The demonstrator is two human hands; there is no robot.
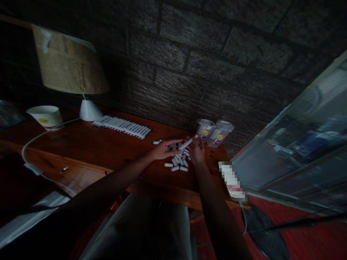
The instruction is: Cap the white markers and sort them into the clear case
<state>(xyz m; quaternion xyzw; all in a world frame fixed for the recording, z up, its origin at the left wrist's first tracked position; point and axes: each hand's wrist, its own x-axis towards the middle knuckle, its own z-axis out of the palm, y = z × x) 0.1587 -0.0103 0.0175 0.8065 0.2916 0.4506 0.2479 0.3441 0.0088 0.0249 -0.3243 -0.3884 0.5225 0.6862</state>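
My right hand [197, 150] has its fingers closed round a white marker [189, 143], which slants up to the right in front of my left hand. Palm turned up, my left hand [162, 150] holds several small dark pieces [173, 146], too dim to make out. Under and between both hands lies a loose pile of short white marker caps [175, 168] with coloured ends. To the left, a long row of white markers [121, 126] lies side by side on the wooden table [94, 148].
Two clear plastic containers [219, 134] with labels stand against the brick wall. A lamp [90, 110] and a white cup [46, 117] are at the left, with a white cable running past. A phone-like device [233, 181], blurred out, rests at the table's right edge.
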